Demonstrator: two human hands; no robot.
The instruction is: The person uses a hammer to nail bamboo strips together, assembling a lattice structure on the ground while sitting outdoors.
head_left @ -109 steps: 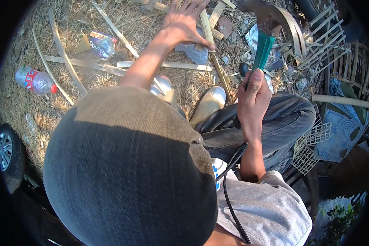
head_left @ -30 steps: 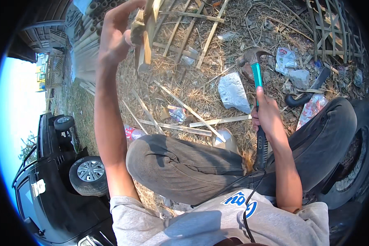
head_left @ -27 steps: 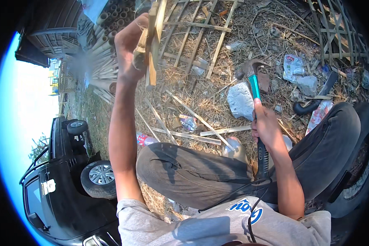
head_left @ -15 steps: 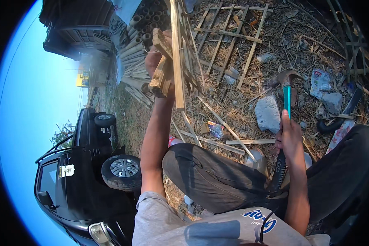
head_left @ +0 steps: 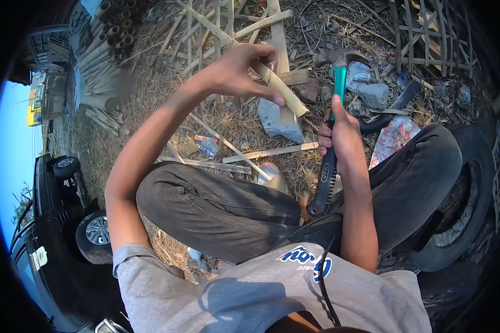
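Observation:
My left hand [head_left: 240, 71] is stretched forward and closed around a pale bamboo strip [head_left: 280, 91] that slants down to the right above the ground. My right hand [head_left: 340, 135] grips a hammer [head_left: 335, 105] with a teal and black handle; its rusty claw head [head_left: 341, 57] points up and away. The two hands are close, the hammer just right of the strip's lower end. I sit cross-legged in dark trousers [head_left: 216, 208] on straw-covered ground.
A bamboo lattice frame [head_left: 228, 28] and loose slats [head_left: 269, 152] lie ahead. Stacked bamboo poles [head_left: 108, 50] are at the upper left. A tyre [head_left: 461, 211] sits at my right, plastic wrappers [head_left: 394, 139] and stones [head_left: 375, 94] nearby. A black car [head_left: 66, 233] stands at the left.
The left hand has come down from holding a bundle of wood high up and now holds a single bamboo strip low in front. The view has tilted back toward the ground; the hammer stays in the right hand.

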